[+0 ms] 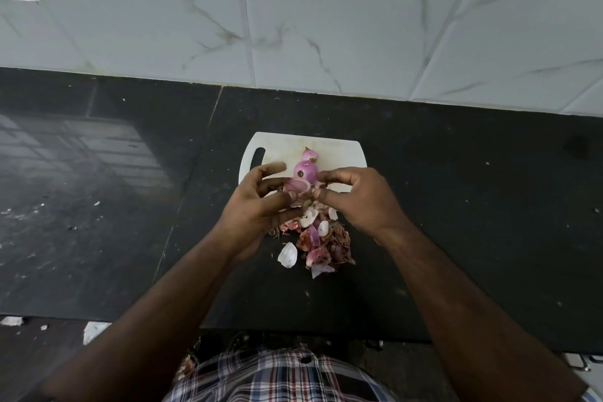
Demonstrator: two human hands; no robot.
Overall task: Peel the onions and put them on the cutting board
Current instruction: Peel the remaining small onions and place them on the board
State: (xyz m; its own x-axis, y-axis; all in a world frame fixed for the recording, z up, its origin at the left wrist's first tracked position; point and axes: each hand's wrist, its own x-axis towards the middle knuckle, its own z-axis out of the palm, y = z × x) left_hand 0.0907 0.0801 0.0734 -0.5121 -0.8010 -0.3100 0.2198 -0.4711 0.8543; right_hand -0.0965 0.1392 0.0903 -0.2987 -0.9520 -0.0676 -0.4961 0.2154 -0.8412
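Two peeled onions [306,165] sit on cutting board [339,153]. L hand [257,206] cups third onion [295,187], fingers curled round; R hand [355,197] pinches skin; peels [321,245] drop onto bench [456,206], prob. keeping board clean.

No writing, label, brand, number or sign can be read anywhere in the view.

Peel pile [318,243] blocks near side; counter [473,189] flanks open
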